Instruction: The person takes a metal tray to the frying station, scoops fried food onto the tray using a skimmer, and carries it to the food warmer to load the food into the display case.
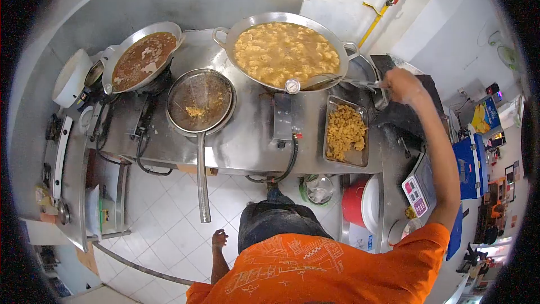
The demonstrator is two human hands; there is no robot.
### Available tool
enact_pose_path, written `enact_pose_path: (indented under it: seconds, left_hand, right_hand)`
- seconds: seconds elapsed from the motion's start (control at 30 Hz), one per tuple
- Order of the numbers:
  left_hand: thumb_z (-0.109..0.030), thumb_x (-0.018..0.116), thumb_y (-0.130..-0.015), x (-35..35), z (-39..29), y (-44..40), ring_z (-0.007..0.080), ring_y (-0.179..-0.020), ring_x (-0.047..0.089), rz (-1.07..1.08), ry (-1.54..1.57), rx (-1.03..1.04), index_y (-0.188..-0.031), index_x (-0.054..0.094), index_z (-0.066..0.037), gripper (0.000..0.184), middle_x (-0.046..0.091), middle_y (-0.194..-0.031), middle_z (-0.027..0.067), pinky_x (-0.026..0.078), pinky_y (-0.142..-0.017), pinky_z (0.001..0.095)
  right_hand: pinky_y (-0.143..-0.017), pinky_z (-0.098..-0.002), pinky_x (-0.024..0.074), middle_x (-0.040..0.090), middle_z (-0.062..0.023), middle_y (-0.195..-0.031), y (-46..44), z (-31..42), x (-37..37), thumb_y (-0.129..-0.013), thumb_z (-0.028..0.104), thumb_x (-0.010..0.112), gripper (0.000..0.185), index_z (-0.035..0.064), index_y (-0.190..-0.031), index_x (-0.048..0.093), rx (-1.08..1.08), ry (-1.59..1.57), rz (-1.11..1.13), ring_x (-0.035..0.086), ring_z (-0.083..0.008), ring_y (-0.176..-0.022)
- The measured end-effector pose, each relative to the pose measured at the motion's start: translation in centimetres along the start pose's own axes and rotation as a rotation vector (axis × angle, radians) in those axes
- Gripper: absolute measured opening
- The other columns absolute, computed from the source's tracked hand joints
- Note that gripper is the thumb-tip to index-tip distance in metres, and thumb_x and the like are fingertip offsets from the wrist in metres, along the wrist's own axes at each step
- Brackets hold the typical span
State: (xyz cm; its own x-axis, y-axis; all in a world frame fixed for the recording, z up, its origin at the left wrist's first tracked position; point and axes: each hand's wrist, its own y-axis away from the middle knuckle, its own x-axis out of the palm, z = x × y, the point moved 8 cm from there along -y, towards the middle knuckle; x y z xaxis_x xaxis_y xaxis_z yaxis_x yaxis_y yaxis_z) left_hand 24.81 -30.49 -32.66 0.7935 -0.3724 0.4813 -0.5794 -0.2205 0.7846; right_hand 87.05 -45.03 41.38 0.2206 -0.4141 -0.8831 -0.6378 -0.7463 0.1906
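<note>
My right hand (402, 84) is closed round the handle of a long-handled metal cooking utensil (360, 82). The utensil's head dips into the near right side of a large wok (222, 39), and its exact shape is hard to make out. Many pale golden pieces of frying food (287, 50) float in the wok's bubbling oil. A round dial thermometer (292, 86) sits at the near rim, left of the utensil. My left hand (219, 238) hangs low by my side over the floor, holding nothing, with loosely curled fingers apart.
A metal tray (354, 160) of fried pieces lies on the steel counter, right of centre. Left of the wok, a round strainer (201, 101) with crumbs rests on a pot, its handle jutting past the counter edge. A second wok (143, 56) holds brown oil. A scale (417, 191) stands at right.
</note>
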Motion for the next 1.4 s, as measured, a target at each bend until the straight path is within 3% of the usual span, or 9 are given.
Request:
enact_pose_path:
  seconds: [0.13,0.3,0.5,0.7,1.0,1.03,1.27,1.3,1.4]
  left_hand:
    - [-0.035,0.047,-0.082,-0.8,0.0,2.7,0.0254,-0.052,0.056,-0.294,-0.468,0.168,-0.103,0.059,-0.014,0.032,0.062,-0.082,0.0175,0.041,-0.036,0.0357]
    - [-0.009,0.059,-0.075,-0.9,2.7,3.5,0.0153,-0.047,0.051,-0.068,0.005,-0.053,-0.105,0.055,-0.017,0.031,0.064,-0.072,0.0091,0.040,-0.037,0.0304]
    - [-0.008,0.054,-0.076,0.6,1.3,4.3,0.0151,-0.047,0.051,-0.386,-0.368,-0.024,-0.106,0.054,-0.017,0.031,0.064,-0.072,0.0077,0.040,-0.038,0.0314]
    - [-0.013,0.050,-0.083,2.4,-1.0,1.8,0.0126,-0.046,0.048,-0.227,-0.244,0.052,-0.106,0.053,-0.016,0.024,0.063,-0.072,0.0061,0.038,-0.037,0.0255]
    - [-0.015,0.051,-0.084,5.3,-3.0,2.9,0.0129,-0.045,0.048,-0.353,-0.343,0.202,-0.108,0.054,-0.014,0.024,0.062,-0.073,0.0077,0.035,-0.034,0.0251]
    - [-0.020,0.049,-0.084,4.2,-1.3,1.5,0.0161,-0.044,0.048,-0.194,-0.020,0.126,-0.106,0.056,-0.014,0.024,0.062,-0.072,0.0094,0.036,-0.035,0.0265]
    - [-0.023,0.048,-0.085,2.9,0.9,2.4,0.0273,-0.053,0.059,-0.208,-0.195,0.264,-0.110,0.052,-0.011,0.028,0.062,-0.079,0.0153,0.048,-0.034,0.0406]
    - [-0.021,0.048,-0.085,3.6,1.5,1.9,0.0275,-0.053,0.059,0.069,0.281,0.222,-0.109,0.052,-0.011,0.027,0.063,-0.080,0.0171,0.048,-0.034,0.0407]
    - [-0.023,0.049,-0.083,2.6,2.5,1.8,0.0268,-0.051,0.058,-0.022,0.168,0.162,-0.106,0.054,-0.012,0.026,0.062,-0.073,0.0158,0.046,-0.033,0.0391]
  right_hand:
    - [-0.068,-0.0425,0.0508,0.061,-0.0203,-0.078,-3.7,1.9,4.7,-0.059,-0.002,0.062,0.033,0.0108,-0.089,0.068,-0.051,-0.104,0.033,0.061,-0.0359,-0.078]
    - [-0.068,-0.0438,0.0501,0.061,-0.0220,-0.083,-6.8,5.6,6.1,-0.062,-0.001,0.059,0.022,0.0065,-0.082,0.066,-0.099,-0.149,0.028,0.061,-0.0378,-0.080]
    - [-0.070,-0.0451,0.0495,0.061,-0.0228,-0.084,-12.1,7.9,10.2,-0.064,0.002,0.060,0.018,0.0006,-0.081,0.063,0.065,-0.347,-0.112,0.061,-0.0377,-0.080]
    - [-0.069,-0.0441,0.0502,0.062,-0.0233,-0.083,-17.0,11.3,11.4,-0.066,0.004,0.062,0.016,-0.0018,-0.080,0.063,0.086,-0.343,-0.219,0.062,-0.0364,-0.081]
    - [-0.066,-0.0413,0.0523,0.065,-0.0193,-0.083,-22.0,10.3,10.1,-0.070,0.004,0.060,0.013,0.0004,-0.080,0.066,0.204,-0.248,-0.314,0.064,-0.0338,-0.080]
    - [-0.066,-0.0411,0.0524,0.065,-0.0193,-0.083,-22.5,9.9,10.1,-0.071,0.004,0.059,0.013,0.0005,-0.080,0.066,0.219,-0.251,-0.304,0.065,-0.0334,-0.080]
    - [-0.068,-0.0400,0.0529,0.064,-0.0200,-0.089,-23.9,7.0,11.5,-0.077,0.007,0.053,0.017,0.0013,-0.086,0.066,0.278,-0.297,-0.279,0.065,-0.0330,-0.083]
    - [-0.068,-0.0401,0.0529,0.064,-0.0202,-0.090,-24.0,6.5,11.7,-0.077,0.006,0.053,0.017,0.0014,-0.087,0.066,0.297,-0.313,-0.280,0.064,-0.0331,-0.083]
    - [-0.071,-0.0414,0.0525,0.064,-0.0203,-0.091,-23.0,5.3,11.8,-0.077,0.006,0.051,0.018,0.0018,-0.088,0.065,0.296,-0.271,-0.257,0.064,-0.0334,-0.086]
